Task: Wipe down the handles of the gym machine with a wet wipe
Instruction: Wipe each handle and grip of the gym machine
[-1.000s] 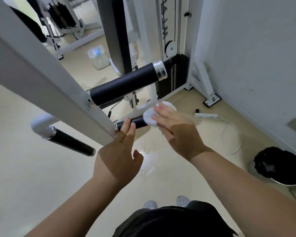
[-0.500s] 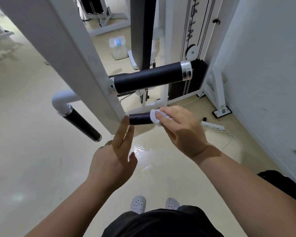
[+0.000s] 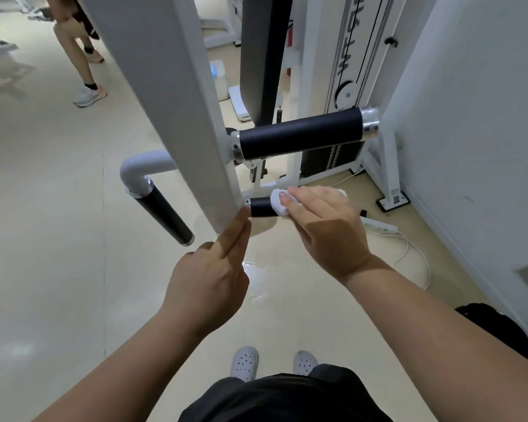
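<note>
A white gym machine arm [image 3: 177,86] slants down the middle of the view. A short black handle [image 3: 260,207] sticks out to the right at its lower end. My right hand [image 3: 323,229] wraps a white wet wipe [image 3: 278,205] around that handle, covering most of it. My left hand [image 3: 211,278] holds nothing, its fingers straight, fingertips touching the arm's lower corner beside the handle. A second black handle [image 3: 165,214] hangs down-left from a white elbow tube. A thick black roller pad [image 3: 299,137] with a chrome cap sits above.
The weight stack [image 3: 329,158] and cable pulley [image 3: 346,94] stand behind, against a white wall [image 3: 476,123] on the right. A power strip [image 3: 378,225] and cord lie on the floor. A black bin [image 3: 500,327] is at lower right. Another person's legs [image 3: 80,59] stand at upper left.
The view has tilted up and shifted, bringing the machine lower in frame. My right hand has slid the wipe left along the short handle. My left fingertips stay at the arm's lower corner.
</note>
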### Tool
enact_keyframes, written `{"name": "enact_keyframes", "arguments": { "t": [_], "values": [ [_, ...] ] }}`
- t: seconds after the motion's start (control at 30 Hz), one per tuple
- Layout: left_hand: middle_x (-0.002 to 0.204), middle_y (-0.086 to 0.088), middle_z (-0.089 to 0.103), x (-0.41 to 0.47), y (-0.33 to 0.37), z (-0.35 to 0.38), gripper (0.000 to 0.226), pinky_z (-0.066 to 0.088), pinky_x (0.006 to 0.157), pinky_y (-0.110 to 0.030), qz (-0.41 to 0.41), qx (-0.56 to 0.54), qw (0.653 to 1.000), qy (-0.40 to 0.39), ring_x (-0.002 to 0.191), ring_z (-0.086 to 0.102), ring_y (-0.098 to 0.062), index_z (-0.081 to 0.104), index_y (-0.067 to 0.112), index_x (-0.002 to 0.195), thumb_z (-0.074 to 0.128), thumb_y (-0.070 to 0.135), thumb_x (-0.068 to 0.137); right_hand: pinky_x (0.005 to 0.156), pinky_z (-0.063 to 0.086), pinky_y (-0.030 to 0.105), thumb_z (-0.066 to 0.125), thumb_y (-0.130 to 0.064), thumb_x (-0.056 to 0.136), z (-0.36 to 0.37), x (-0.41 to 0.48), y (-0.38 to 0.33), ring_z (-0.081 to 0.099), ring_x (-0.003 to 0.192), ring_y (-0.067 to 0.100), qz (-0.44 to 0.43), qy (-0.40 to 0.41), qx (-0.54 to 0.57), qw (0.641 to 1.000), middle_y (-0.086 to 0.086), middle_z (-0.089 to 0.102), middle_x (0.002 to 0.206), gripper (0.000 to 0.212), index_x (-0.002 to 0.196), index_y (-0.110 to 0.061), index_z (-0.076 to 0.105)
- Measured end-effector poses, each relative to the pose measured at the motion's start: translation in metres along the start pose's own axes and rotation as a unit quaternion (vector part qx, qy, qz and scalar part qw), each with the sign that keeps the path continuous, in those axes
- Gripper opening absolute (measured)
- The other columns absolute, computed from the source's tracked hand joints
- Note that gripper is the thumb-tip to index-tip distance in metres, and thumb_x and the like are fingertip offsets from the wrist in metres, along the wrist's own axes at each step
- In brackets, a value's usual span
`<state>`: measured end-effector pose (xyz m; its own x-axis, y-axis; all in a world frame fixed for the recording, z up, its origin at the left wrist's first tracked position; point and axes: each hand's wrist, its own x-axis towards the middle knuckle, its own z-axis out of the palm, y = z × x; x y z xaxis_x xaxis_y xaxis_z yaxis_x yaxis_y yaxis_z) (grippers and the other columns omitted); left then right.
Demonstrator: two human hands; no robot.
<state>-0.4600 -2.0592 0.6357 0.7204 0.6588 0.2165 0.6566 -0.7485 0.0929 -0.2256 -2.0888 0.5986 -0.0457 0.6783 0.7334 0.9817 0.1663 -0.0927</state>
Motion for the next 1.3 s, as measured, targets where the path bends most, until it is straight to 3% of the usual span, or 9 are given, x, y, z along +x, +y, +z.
{"name": "enact_keyframes", "arguments": {
  "t": [0.17,0.27,0.37,0.53,0.67,0.77,0.97,1.1,1.3],
  "values": [
    [0.155,-0.014,0.048,0.008,0.01,-0.015,0.053,0.05,0.043,-0.037,0.061,-0.053,0.994,0.077,0.059,0.064,-0.037,0.06,0.0,0.136,0.059,0.012,0.084,0.1,0.055,0.046,0.057,-0.013,0.098,-0.006,0.011,-0.021,0.072,0.108,0.029,0.046,-0.045,0.081,0.995,0.01,0.075,0.118,0.029,0.122,-0.006,0.072],
    [0.155,-0.017,0.045,0.017,0.016,-0.033,0.05,0.052,0.046,-0.041,0.109,-0.077,0.979,0.154,0.07,0.069,-0.038,0.057,0.0,0.137,0.056,0.01,0.088,0.093,0.058,0.046,0.058,-0.011,0.1,-0.04,0.012,-0.021,0.072,0.103,0.03,0.115,0.038,0.111,0.986,0.013,0.075,0.114,0.027,0.121,0.0,0.072],
    [0.157,-0.019,0.038,0.027,0.023,-0.048,0.055,0.055,0.052,-0.042,0.122,-0.089,0.963,0.221,0.092,0.071,-0.039,0.048,0.003,0.141,0.06,0.008,0.087,0.09,0.054,0.029,0.056,-0.008,0.101,-0.086,0.02,-0.02,0.067,0.095,0.018,0.159,0.14,0.103,0.972,0.007,0.073,0.105,0.025,0.115,0.005,0.072],
    [0.158,-0.023,0.037,0.038,0.034,-0.065,0.065,0.05,0.046,-0.032,0.067,-0.083,0.97,0.22,0.092,0.072,-0.037,0.046,0.0,0.146,0.064,0.012,0.085,0.092,0.044,0.017,0.05,-0.01,0.106,-0.141,0.052,-0.017,0.062,0.091,0.02,0.126,0.213,0.031,0.968,0.005,0.066,0.099,0.028,0.115,0.008,0.07],
    [0.158,-0.018,0.041,0.04,0.033,-0.066,0.072,0.049,0.048,-0.03,0.047,-0.067,0.979,0.185,0.102,0.071,-0.039,0.045,-0.004,0.147,0.065,0.016,0.081,0.106,0.045,0.024,0.055,-0.011,0.103,-0.132,0.082,-0.007,0.067,0.11,0.026,0.081,0.092,0.017,0.992,0.013,0.074,0.114,0.025,0.119,0.0,0.072],
    [0.16,-0.016,0.038,0.04,0.028,-0.065,0.07,0.053,0.046,-0.035,0.039,-0.07,0.981,0.175,0.094,0.072,-0.041,0.044,-0.003,0.149,0.059,0.017,0.083,0.109,0.045,0.038,0.056,-0.013,0.102,-0.113,0.092,-0.021,0.067,0.115,0.028,0.038,0.02,-0.006,0.999,0.008,0.074,0.117,0.026,0.121,-0.006,0.072],
    [0.158,-0.017,0.043,0.044,0.016,-0.066,0.069,0.047,0.041,-0.035,0.069,-0.053,0.979,0.185,0.067,0.067,-0.037,0.049,-0.004,0.145,0.063,0.011,0.079,0.109,0.047,0.046,0.067,-0.005,0.095,-0.098,0.091,-0.016,0.067,0.119,0.03,-0.084,0.017,-0.104,0.991,0.01,0.071,0.128,0.034,0.129,-0.006,0.069],
    [0.164,-0.012,0.034,0.046,0.008,-0.062,0.074,0.048,0.042,-0.038,0.079,-0.055,0.98,0.175,0.068,0.065,-0.037,0.043,0.0,0.151,0.06,0.013,0.08,0.108,0.048,0.052,0.063,-0.003,0.099,-0.109,0.081,0.011,0.065,0.123,0.033,-0.055,0.051,-0.083,0.994,0.014,0.07,0.129,0.028,0.126,-0.001,0.07],
    [0.164,-0.013,0.034,0.053,-0.002,-0.062,0.07,0.049,0.043,-0.04,0.098,-0.054,0.977,0.18,0.06,0.062,-0.036,0.045,-0.001,0.149,0.056,0.012,0.081,0.111,0.045,0.049,0.063,-0.006,0.096,-0.071,0.098,-0.035,0.064,0.126,0.03,-0.009,0.054,-0.112,0.992,0.013,0.069,0.132,0.034,0.13,-0.004,0.068]
  ]
}}
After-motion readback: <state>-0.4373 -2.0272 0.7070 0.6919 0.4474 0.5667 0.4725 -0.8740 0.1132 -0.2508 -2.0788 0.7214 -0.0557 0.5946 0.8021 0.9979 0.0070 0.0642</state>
